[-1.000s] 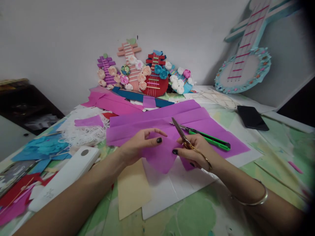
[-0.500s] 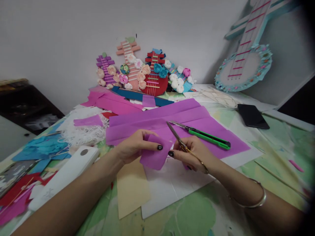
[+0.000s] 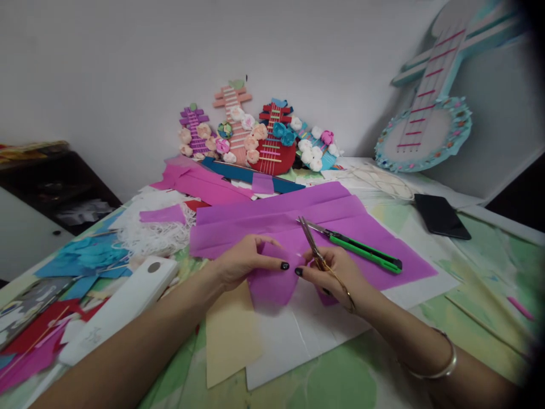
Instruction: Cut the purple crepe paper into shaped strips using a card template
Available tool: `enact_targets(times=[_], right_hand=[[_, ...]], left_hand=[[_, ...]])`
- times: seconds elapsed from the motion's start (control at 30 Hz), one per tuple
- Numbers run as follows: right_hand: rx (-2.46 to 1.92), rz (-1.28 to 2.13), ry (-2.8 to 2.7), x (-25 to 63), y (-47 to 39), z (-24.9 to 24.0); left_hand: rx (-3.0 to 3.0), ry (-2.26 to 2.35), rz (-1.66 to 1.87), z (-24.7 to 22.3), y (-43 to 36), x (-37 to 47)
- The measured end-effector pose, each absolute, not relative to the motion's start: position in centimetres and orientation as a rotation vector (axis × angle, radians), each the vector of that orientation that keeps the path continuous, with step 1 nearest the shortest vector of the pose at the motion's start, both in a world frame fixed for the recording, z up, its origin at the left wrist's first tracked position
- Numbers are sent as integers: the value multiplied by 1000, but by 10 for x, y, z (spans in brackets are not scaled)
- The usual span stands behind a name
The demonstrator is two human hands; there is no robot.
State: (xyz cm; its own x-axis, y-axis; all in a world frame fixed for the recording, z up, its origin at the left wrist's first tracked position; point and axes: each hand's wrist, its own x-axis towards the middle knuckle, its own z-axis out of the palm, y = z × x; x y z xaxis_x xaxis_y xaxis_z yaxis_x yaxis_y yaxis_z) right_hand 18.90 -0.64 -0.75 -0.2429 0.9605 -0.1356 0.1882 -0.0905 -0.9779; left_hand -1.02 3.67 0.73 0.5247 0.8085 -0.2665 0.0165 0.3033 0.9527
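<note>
Over the middle of the table (image 3: 336, 378), I am pinching a purple piece (image 3: 273, 291) between thumb and fingers of my left hand (image 3: 242, 262). To its right, my right hand (image 3: 338, 275) is gripping the scissors (image 3: 313, 244), their blades pointing far and slightly left; I cannot tell whether it is touching the purple piece too. Beyond both hands a purple sheet (image 3: 238, 221) is lying, with the cutter (image 3: 364, 251) resting on its right part. Nearer, a white sheet (image 3: 298, 346) and a tan sheet (image 3: 232, 341) are showing.
</note>
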Motion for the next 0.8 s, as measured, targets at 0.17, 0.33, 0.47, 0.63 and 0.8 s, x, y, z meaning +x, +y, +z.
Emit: enact_targets(times=[0.17,0.33,0.47,0.63,0.8], right_hand=[[-1319,1286,-1352,190,-1,-5],[-1334,1311,-1267,194,6,-12],[-1392,1290,-1323,191,5,-12],[-1464,1324,-1336,186,2,-8],[-1509,1353,-1268,184,10,-24]], left_hand=[[1412,994,522,18,61,-20],[1975,1306,416,58,144,-25],[2213,1506,308,77,229,-15],[2418,1612,161,80,303,4],[2549,1519,154,66,342,17]])
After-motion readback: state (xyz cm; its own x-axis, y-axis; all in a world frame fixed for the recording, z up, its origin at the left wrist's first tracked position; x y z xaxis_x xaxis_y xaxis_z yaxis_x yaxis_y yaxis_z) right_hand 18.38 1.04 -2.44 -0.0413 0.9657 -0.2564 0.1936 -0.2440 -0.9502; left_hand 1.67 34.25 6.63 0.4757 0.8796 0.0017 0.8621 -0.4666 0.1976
